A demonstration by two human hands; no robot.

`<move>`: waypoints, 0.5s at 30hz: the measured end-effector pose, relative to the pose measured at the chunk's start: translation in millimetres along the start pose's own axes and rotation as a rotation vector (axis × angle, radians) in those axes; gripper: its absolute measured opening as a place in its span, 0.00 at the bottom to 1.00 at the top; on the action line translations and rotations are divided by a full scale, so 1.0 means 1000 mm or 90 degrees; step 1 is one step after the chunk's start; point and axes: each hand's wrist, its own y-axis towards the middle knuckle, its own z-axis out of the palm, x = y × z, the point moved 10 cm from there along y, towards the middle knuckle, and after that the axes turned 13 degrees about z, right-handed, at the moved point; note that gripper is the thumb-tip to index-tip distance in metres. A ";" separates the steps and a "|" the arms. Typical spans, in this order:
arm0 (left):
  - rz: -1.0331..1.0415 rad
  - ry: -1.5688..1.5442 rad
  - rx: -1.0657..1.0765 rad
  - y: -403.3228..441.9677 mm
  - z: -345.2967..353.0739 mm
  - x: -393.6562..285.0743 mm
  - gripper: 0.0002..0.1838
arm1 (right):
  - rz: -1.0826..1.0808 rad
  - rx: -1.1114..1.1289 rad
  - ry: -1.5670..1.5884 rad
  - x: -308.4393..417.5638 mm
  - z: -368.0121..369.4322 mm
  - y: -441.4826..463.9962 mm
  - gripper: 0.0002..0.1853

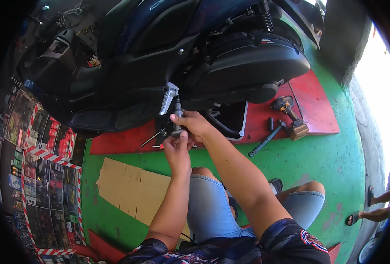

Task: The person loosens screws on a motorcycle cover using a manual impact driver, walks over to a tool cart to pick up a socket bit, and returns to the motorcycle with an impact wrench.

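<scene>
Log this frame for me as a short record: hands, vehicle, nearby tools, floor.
Left hand: fingers on the lower end of a metal tool, exact type unclear
Right hand: gripping the same tool higher up
Vehicle: dark scooter, silver footrest beside the tool's upper end
On red platform: cordless driver, long-handled tool
Floor: green floor, cardboard lying flat
</scene>
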 end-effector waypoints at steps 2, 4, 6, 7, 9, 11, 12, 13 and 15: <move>-0.055 -0.066 -0.007 -0.002 0.008 -0.002 0.18 | 0.015 0.021 0.019 0.004 0.002 -0.005 0.23; -0.113 -0.129 -0.020 -0.005 0.010 0.000 0.20 | 0.036 0.044 0.039 0.002 0.005 -0.010 0.21; -0.329 -0.345 -0.026 -0.016 0.023 0.021 0.33 | 0.074 0.146 0.149 -0.001 0.015 -0.017 0.15; -0.366 -0.385 -0.018 -0.014 0.020 0.032 0.40 | 0.112 0.215 0.181 -0.004 0.018 -0.017 0.10; -0.397 -0.418 0.036 -0.015 0.017 0.038 0.40 | 0.078 0.197 0.160 -0.004 0.015 -0.014 0.10; -0.426 -0.450 0.090 -0.023 0.028 0.026 0.41 | 0.044 0.181 0.139 -0.003 0.012 -0.006 0.11; -0.400 -0.342 0.035 -0.024 0.016 0.026 0.35 | 0.036 0.125 0.091 -0.005 0.005 0.000 0.11; -0.371 -0.235 -0.018 -0.024 0.006 0.023 0.31 | 0.026 0.071 0.042 -0.005 -0.002 0.006 0.12; -0.178 -0.085 -0.045 -0.018 0.001 0.018 0.26 | 0.023 0.046 0.028 -0.009 -0.004 0.016 0.13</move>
